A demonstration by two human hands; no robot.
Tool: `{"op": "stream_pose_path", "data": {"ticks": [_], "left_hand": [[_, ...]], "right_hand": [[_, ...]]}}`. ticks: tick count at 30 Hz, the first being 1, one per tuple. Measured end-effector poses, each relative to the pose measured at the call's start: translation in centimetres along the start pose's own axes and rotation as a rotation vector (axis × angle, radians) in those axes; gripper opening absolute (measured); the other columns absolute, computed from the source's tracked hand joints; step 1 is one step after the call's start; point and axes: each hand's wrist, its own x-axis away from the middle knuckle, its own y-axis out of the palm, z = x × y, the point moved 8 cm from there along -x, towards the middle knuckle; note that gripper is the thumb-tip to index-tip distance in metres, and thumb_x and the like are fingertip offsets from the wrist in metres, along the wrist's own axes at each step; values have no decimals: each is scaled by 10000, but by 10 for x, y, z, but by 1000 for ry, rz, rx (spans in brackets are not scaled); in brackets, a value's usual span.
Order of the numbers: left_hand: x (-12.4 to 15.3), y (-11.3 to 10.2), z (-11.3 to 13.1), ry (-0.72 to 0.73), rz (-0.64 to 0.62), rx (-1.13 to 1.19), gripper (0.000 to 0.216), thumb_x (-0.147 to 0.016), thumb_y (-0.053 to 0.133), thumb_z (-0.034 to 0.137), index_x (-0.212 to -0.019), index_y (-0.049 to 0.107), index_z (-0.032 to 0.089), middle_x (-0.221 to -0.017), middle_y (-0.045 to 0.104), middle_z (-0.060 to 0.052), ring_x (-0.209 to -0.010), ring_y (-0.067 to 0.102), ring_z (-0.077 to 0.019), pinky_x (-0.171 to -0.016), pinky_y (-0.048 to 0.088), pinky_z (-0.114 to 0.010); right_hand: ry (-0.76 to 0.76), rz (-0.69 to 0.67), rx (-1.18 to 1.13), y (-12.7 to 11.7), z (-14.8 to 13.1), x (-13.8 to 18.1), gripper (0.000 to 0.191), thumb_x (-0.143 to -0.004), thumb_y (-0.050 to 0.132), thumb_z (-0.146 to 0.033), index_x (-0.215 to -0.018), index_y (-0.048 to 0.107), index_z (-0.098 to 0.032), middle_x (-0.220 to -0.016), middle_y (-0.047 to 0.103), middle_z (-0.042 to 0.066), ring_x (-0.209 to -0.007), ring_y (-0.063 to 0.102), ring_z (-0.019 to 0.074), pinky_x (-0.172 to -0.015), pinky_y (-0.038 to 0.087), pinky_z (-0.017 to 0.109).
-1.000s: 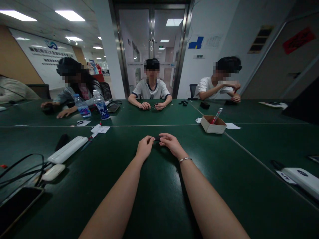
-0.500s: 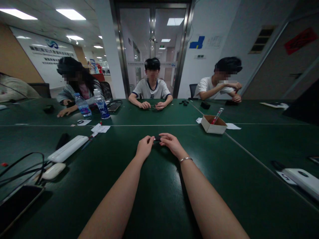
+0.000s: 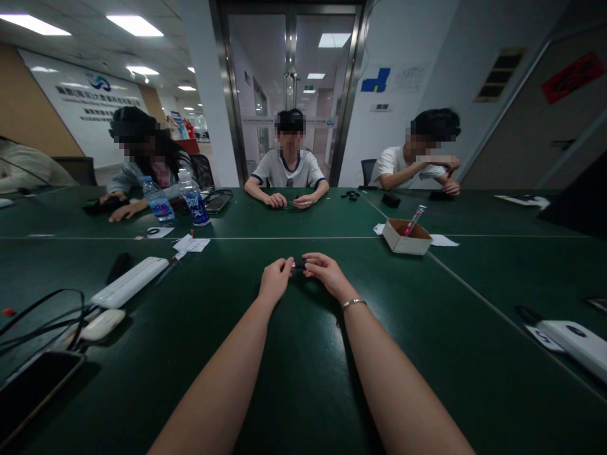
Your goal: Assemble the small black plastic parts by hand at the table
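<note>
In the head view, the person's left hand pinches the silvery end of a small black cylindrical object between thumb and fingers. The right hand, a silver metal bracelet at its wrist, grips the black end with bent fingers. The object is between both hands, above the glossy dark-green desk, near an open-topped pale cardboard box on the right.
</note>
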Motion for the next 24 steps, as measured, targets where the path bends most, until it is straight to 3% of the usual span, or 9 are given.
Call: {"op": "stream_pose_path", "data": {"ticks": [24], "left_hand": [[7,-8,6,-89,-5,-123,596,-929,312,581,-567,593,199,-555,577,-18,-540,538,-175,-590,355,-292]], "right_hand": [[-9,-54,35,5,-3,2,418,-625,876,-302,-990,711,-184,-950,637,52,-726,626,140,-666,540,247]]}}
